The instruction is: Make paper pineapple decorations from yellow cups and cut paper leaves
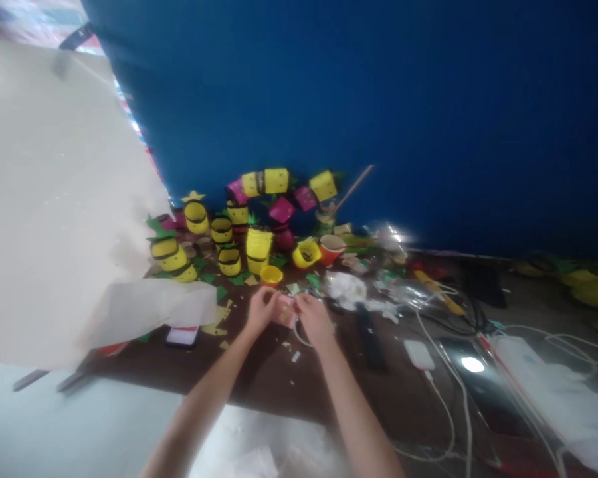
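A small pink piece (285, 311) with a yellowish patch is held between both hands over the brown table. My left hand (262, 309) is closed on its left edge. My right hand (311, 315) pinches its upper right side. Below my right hand a pale curved strip or cable (301, 337) shows in part. Just beyond the hands stands a small yellow cup (271, 275). Scraps of paper lie around and below the hands.
Yellow paper rings (230, 261) and magenta ones (282, 210) stand or pile up against the blue wall. A phone (182, 336) lies at left beside white paper (154, 307). Crumpled white material (347, 289), a dark strap (370, 337), a white power bank (419, 355) and cables spread right.
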{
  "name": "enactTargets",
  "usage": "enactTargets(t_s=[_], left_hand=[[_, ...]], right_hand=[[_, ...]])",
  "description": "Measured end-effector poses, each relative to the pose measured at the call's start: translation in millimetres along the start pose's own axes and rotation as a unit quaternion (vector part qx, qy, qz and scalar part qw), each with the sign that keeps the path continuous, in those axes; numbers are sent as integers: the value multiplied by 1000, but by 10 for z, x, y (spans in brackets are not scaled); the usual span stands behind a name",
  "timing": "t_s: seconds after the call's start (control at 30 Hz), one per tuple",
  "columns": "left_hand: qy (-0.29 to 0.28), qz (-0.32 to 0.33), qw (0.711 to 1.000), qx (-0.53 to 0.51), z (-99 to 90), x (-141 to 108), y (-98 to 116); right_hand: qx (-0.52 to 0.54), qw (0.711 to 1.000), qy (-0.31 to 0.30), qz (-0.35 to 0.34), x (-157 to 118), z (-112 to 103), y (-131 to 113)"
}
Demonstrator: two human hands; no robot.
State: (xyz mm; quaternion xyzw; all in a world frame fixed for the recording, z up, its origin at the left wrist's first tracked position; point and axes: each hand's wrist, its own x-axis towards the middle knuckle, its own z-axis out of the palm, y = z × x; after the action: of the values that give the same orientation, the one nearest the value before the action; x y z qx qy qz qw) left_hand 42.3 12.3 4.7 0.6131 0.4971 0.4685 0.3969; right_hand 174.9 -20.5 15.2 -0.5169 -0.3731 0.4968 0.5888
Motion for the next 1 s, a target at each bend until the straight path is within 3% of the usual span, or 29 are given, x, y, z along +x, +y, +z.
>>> enactTargets(t_s=[0.33, 1.0], left_hand=[[-11, -54, 987, -152, 83, -15, -61], [-14, -123, 971, -203, 31, -94, 51]], right_hand=[[17, 1000, 19, -3, 52, 76, 202], [-9, 1000, 26, -12, 30, 93, 277]])
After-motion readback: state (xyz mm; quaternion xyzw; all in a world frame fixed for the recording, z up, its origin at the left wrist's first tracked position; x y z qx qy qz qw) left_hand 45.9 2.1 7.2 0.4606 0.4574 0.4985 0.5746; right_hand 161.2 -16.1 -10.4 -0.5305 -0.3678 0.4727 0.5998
